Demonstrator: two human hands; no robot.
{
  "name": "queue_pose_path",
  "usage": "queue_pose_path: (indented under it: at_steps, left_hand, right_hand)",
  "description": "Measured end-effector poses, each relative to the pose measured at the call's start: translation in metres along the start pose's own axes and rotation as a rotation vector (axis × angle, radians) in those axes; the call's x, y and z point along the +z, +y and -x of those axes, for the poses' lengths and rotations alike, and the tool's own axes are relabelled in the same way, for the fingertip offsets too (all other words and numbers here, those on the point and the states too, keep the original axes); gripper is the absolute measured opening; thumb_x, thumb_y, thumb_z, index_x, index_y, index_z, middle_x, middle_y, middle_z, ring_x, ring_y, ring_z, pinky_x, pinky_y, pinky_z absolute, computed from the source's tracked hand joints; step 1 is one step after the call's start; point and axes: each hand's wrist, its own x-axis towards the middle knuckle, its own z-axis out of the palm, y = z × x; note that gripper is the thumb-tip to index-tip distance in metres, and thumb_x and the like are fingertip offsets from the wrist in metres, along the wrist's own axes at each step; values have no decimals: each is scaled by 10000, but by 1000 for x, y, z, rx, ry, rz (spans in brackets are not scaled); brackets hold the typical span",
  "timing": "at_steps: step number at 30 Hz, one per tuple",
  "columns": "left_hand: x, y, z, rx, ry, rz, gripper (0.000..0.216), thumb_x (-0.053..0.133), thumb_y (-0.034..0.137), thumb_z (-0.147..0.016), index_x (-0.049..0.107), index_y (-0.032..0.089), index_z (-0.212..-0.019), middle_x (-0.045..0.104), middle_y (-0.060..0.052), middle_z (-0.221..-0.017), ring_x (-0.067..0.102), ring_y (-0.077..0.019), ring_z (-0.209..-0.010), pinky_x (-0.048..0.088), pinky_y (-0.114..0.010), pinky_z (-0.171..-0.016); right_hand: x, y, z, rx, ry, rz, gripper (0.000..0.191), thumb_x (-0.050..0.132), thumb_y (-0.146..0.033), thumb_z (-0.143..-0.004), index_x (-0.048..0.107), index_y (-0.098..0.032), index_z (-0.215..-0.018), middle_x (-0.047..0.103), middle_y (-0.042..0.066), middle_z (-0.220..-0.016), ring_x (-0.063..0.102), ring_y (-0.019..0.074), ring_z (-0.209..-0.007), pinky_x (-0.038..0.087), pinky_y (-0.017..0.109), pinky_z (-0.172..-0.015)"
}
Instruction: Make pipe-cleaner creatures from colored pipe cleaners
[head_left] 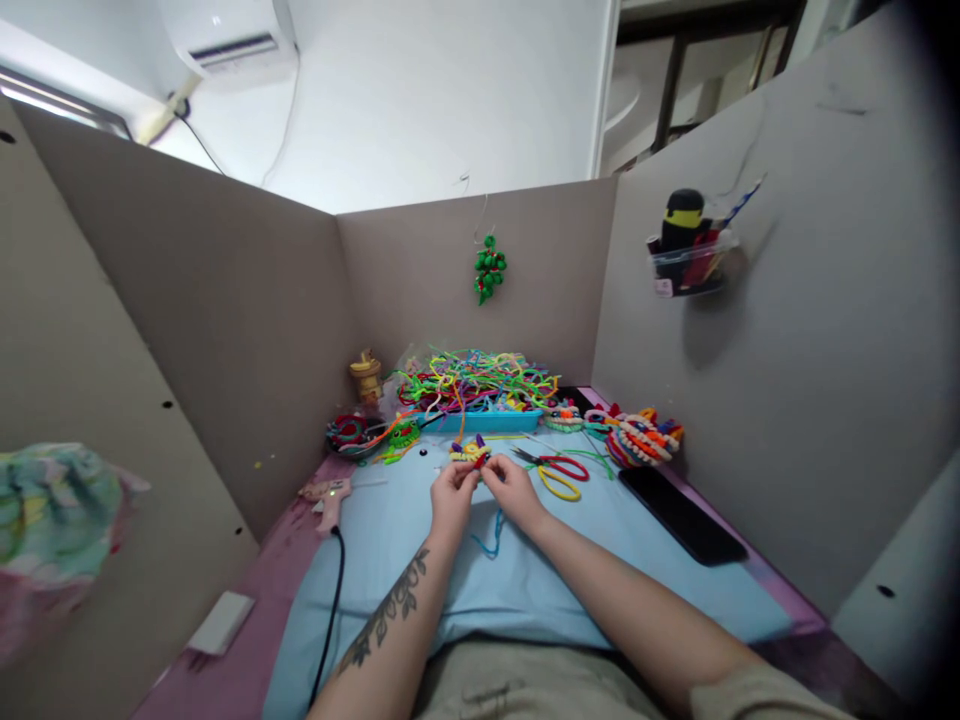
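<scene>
My left hand (451,492) and my right hand (514,486) meet over the blue cloth, fingers pinched together. Between their fingertips is a small red pipe cleaner piece (481,462); its exact shape is partly covered by the fingers. Just beyond the fingertips sits a yellow and purple pipe cleaner piece (466,452), and I cannot tell whether it is joined to the red one. A loose blue pipe cleaner (493,540) lies below my hands. Right of my right hand, scissors (566,467) with one red and one yellow handle lie with their blades apart.
A blue tray (487,421) heaped with colourful pipe cleaners stands at the back. A pink glue gun (330,500) with its black cord lies left, a black phone (682,515) right. Coiled pipe cleaner bundles (643,438) sit by the right panel. Grey panels enclose three sides.
</scene>
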Motion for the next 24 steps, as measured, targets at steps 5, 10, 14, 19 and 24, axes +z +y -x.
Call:
queue_pose_path:
  at_steps: [5, 10, 14, 19, 24]
  left_hand:
    - [-2, -1, -1, 22, -12, -30, 139, 655, 268, -663, 638, 153, -740, 640, -20, -664, 589, -140, -625, 471, -256, -609]
    - [-6, -5, -5, 10, -1, -42, 178, 672, 308, -644, 672, 156, -735, 635, -27, -661, 569, -147, -624, 459, -266, -609]
    - [-6, -5, -5, -49, 2, 11, 207, 683, 319, -626, 676, 145, -738, 624, -23, -648, 540, -128, -584, 443, -250, -578]
    - [-5, -2, -4, -152, -21, 99, 253, 726, 344, -576, 662, 124, -685, 581, -3, -585, 508, -97, -530, 424, -224, -548]
    - [-7, 1, -4, -335, -76, 300, 272, 774, 288, -521, 632, 116, -677, 571, 3, -610, 508, -73, -524, 429, -199, -541]
  right_hand:
    - [1, 2, 0, 16, -23, -41, 153, 489, -292, -753, 493, -188, -641, 522, -12, -591, 493, 146, -583, 397, 248, -561]
    - [0, 2, 0, 3, -36, -58, 141, 495, -298, -758, 517, -183, -679, 546, -3, -632, 512, 150, -615, 415, 257, -594]
    - [0, 6, 0, 13, -71, -69, 169, 488, -314, -775, 533, -176, -689, 550, 2, -641, 516, 153, -632, 417, 261, -609]
    - [-2, 6, 0, 20, -110, -109, 156, 508, -303, -767, 527, -169, -688, 536, -3, -641, 500, 145, -633, 401, 258, -620]
    - [-6, 3, -1, 13, -164, -159, 124, 519, -283, -762, 546, -170, -719, 544, -3, -660, 501, 140, -639, 398, 256, -626]
